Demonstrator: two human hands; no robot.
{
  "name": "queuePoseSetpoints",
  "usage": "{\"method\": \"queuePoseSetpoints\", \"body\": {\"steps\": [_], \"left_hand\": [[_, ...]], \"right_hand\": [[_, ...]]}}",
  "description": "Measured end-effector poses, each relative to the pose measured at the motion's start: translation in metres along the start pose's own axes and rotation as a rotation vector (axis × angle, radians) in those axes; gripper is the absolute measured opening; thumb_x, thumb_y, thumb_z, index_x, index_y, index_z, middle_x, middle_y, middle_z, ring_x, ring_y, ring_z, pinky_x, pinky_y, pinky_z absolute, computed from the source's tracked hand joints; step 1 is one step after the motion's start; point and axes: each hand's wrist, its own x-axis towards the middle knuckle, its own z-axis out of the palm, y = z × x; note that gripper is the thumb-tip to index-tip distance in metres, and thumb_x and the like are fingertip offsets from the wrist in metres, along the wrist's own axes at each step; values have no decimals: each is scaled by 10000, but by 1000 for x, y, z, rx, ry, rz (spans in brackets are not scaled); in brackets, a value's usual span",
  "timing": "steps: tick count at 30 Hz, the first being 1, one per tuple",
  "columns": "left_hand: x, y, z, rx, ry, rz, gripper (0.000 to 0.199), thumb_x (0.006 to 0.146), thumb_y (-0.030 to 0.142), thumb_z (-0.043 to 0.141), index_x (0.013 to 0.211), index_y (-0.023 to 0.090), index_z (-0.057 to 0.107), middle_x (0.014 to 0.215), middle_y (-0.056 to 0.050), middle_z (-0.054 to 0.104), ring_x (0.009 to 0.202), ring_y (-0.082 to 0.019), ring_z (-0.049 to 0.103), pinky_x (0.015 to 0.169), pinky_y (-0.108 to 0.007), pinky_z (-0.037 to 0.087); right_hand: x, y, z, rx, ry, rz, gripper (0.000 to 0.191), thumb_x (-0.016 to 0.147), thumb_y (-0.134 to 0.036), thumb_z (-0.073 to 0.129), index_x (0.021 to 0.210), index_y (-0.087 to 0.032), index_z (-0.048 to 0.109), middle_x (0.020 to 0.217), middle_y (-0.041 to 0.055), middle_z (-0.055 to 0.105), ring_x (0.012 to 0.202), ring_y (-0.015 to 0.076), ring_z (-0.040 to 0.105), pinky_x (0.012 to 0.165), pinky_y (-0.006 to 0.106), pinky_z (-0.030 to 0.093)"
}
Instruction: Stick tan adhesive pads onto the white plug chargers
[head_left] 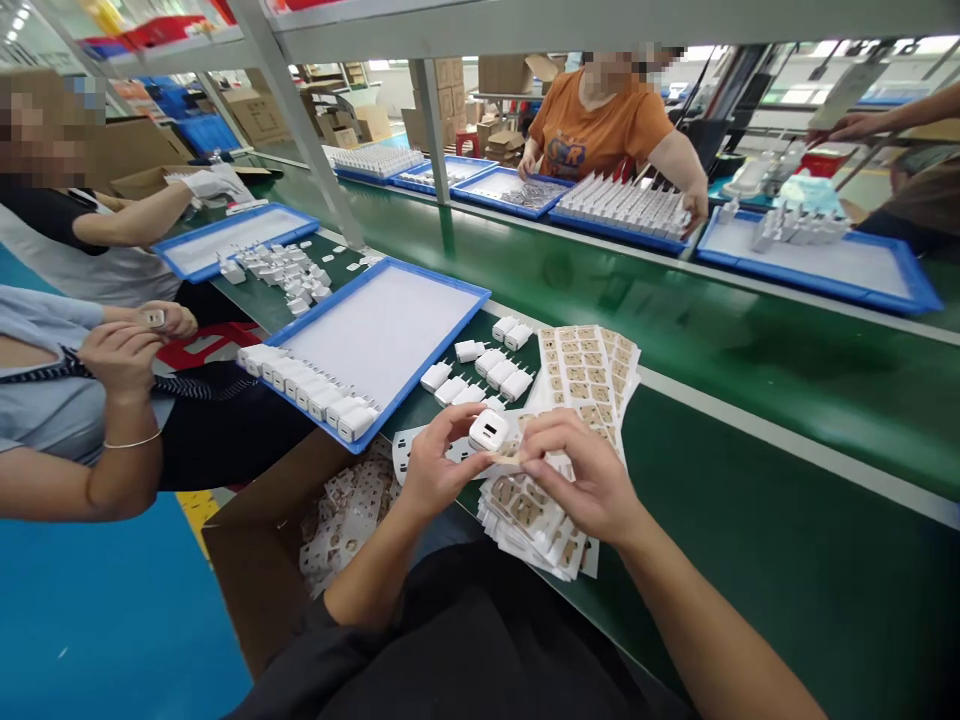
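Observation:
A white plug adapter [487, 430] with a dark port in its face is gripped between the thumb and fingers of my left hand [439, 462]. Close beside it, my right hand [581, 468] is closed in a pinch at the adapter's lower right. A small pale strip shows at those fingertips, and I cannot make out exactly what it is. Under both hands lies a stack of sticker sheets [525, 505] with tan labels. More sticker sheets [581, 370] fan out behind my right hand. Several loose white adapters [495, 365] lie just beyond my left hand.
Left of my hands, a blue-rimmed tray [442, 345] holds a row of adapters along its near edge. A cardboard box [259, 540] of used sheets stands below the table edge. Co-workers sit at left and across the green table [720, 440]; filled trays [622, 215] line the far side.

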Motion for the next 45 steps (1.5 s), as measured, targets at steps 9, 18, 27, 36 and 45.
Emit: {"method": "queuePoseSetpoints", "body": {"steps": [9,18,27,36,45], "left_hand": [[-23,5,-70,200,177,43,435,754,315,837,1137,211,659,1102,-100,672,1034,-241,649,879,-342,551],[-83,9,-146,302,606,-97,385,762,327,820,1078,206,635,1045,-70,700,964,-219,678,834,-336,561],[-51,1,-166,232,525,-145,387,785,328,788,1095,200,595,1124,-87,697,1057,-228,690,891,-341,575],[66,-43,-162,727,-132,-217,333,742,131,644,1068,188,611,1154,-92,617,1074,-247,636,950,-392,556],[94,-70,-162,880,-423,-437,376,631,159,708,1002,179,649,1129,-112,622,1023,-281,653,875,-356,551]], "right_hand": [[2,13,58,38,-495,401,127,959,-209,571,1044,-213,664,819,13,695,697,155,658,642,255,517],[34,16,249,-370,-1196,27,152,843,-59,655,959,-133,721,1048,121,703,847,233,711,747,325,561],[28,39,330,-473,-1205,114,298,954,-289,665,1218,-158,625,1287,98,622,1096,241,649,896,441,585],[17,7,244,-329,-1296,-185,337,893,-185,615,1219,-120,671,1499,235,470,1159,346,652,881,447,601],[2,5,158,-300,-1221,-158,369,941,-191,543,1284,-107,650,1504,233,476,1206,345,631,963,441,561]]}}
